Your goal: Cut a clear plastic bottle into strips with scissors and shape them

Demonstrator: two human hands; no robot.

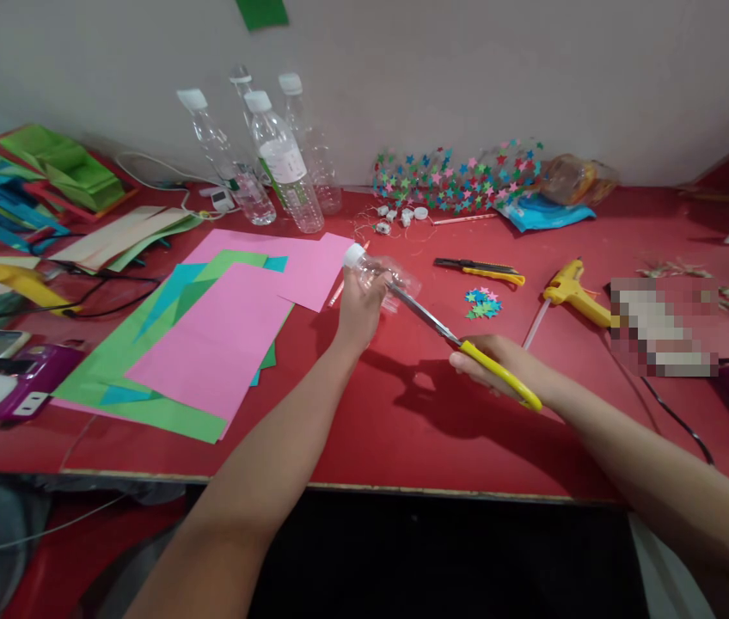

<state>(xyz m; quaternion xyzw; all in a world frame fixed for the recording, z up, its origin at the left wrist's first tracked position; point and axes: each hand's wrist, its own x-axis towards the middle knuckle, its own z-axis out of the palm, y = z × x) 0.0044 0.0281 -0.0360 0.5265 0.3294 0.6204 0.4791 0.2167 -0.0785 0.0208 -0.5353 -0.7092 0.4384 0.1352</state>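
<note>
My left hand (pixel 359 309) is wrapped round a small clear plastic bottle (pixel 396 282) with a white cap, held on its side above the red table (pixel 403 413). My right hand (pixel 493 365) grips yellow-handled scissors (pixel 442 327). Their blades point left and meet the bottle's body near its open end. Whether the blades cut into the plastic or only touch it does not show.
Pink, green and blue paper sheets (pixel 210 344) lie left. Three upright bottles (pixel 280 163) stand at the back. A yellow utility knife (pixel 480 271), a pile of paper stars (pixel 482 303), a yellow glue gun (pixel 574 292) and a star-covered bottle (pixel 455 180) lie right. Cables trail across both sides.
</note>
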